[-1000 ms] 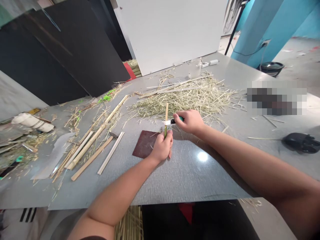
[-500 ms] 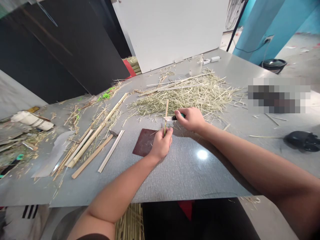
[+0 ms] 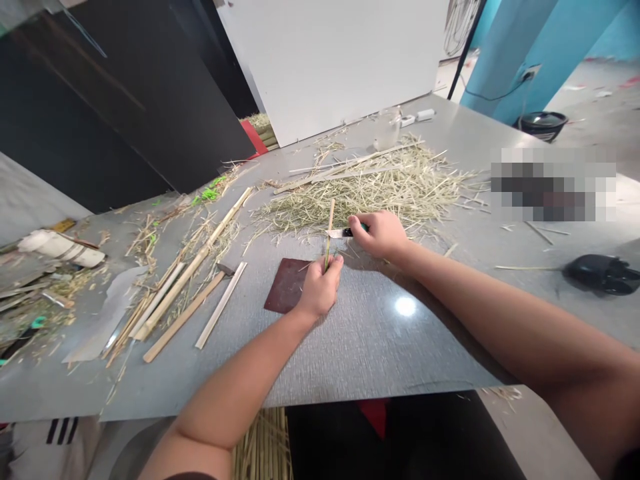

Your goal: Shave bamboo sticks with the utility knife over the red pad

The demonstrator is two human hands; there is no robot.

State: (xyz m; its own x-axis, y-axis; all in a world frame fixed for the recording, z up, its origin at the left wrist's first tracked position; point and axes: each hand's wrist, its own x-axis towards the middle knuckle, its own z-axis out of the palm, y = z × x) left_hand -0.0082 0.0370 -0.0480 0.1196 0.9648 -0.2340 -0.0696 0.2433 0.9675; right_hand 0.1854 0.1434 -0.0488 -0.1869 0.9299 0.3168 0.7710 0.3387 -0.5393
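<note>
The left hand (image 3: 320, 288) is clenched around the lower part of a thin bamboo stick (image 3: 331, 219), and the stick stands almost upright above the fingers, slightly tilted. The right hand (image 3: 380, 236) grasps a small knife (image 3: 345, 233) with a green and black handle; its fingers are curled closed around the handle, and the pale blade points left to the stick. The blade is touching the stick or is just beside it, but from this view one cannot tell which. Under the left fingers lies a dark red-brown square pad (image 3: 286, 285) on a gray table sheet (image 3: 380, 353). Beyond the right fingertips there is a wide heap of dry grass strands (image 3: 367, 190), and a glass jar (image 3: 387, 130) stands farther past it. To the left of the left fingers lie several bamboo strips (image 3: 187, 270). For this fine knife work, it seems best to hold the stick firmly, keep the left fingers behind the edge, and push the blade with short, shallow strokes away from the skin, at 1 steady angle.
</note>
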